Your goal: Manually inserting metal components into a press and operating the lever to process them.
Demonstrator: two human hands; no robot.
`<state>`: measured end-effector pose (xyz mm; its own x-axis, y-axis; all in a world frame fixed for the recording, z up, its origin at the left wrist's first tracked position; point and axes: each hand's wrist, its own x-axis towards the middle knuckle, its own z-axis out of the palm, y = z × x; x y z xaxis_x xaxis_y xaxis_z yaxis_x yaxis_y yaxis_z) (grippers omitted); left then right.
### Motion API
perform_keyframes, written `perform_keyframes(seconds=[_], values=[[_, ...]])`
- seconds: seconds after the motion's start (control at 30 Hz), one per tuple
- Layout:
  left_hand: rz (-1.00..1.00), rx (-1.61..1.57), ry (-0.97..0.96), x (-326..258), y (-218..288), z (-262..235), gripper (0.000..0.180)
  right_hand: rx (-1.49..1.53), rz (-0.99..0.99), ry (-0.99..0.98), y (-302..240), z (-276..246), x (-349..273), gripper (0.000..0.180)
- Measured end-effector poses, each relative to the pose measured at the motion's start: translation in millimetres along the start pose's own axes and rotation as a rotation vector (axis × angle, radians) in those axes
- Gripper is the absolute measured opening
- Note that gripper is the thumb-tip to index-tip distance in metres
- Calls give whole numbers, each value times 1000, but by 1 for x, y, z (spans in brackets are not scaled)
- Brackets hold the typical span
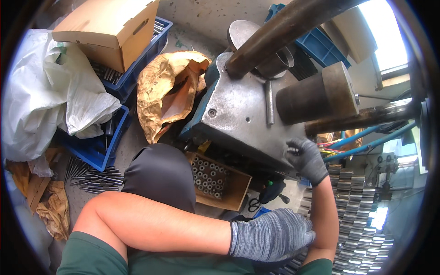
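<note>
My right hand point(306, 159), in a dark glove, is raised to the lower edge of a grey metal machine body point(238, 114). Its fingertips are pinched together there, and whatever is between them is too small to make out. My left hand point(272, 234), in a grey knit glove, reaches across my body and rests against my right forearm near the elbow. Its fingers curl out of sight. Rows of stacked shiny metal pieces point(362, 220) lie just beyond both hands at the lower right.
An open cardboard box of short metal tubes point(213, 179) sits under the machine by my knee. A dark cylinder point(316, 96) and a rusty bar point(284, 32) jut overhead. Blue crates point(98, 151), a brown paper sack point(169, 91), white bags point(41, 91) and loose rods point(94, 176) crowd the left.
</note>
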<state>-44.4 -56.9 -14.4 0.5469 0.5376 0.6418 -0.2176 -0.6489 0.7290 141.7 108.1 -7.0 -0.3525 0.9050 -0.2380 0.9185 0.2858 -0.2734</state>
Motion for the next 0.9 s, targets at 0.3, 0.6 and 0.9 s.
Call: perform_keyframes(seconds=[0.3, 0.6, 0.9], values=[[-78, -32, 7, 3, -2, -3, 17, -94, -21, 99, 43, 0, 50, 42], [-47, -47, -77, -3, 13, -2, 12, -121, -443, 520, -12, 16, -32, 42], [-50, -254, 29, 2, -3, 18, 13, -244, -319, -650, 22, 296, -12, 29]])
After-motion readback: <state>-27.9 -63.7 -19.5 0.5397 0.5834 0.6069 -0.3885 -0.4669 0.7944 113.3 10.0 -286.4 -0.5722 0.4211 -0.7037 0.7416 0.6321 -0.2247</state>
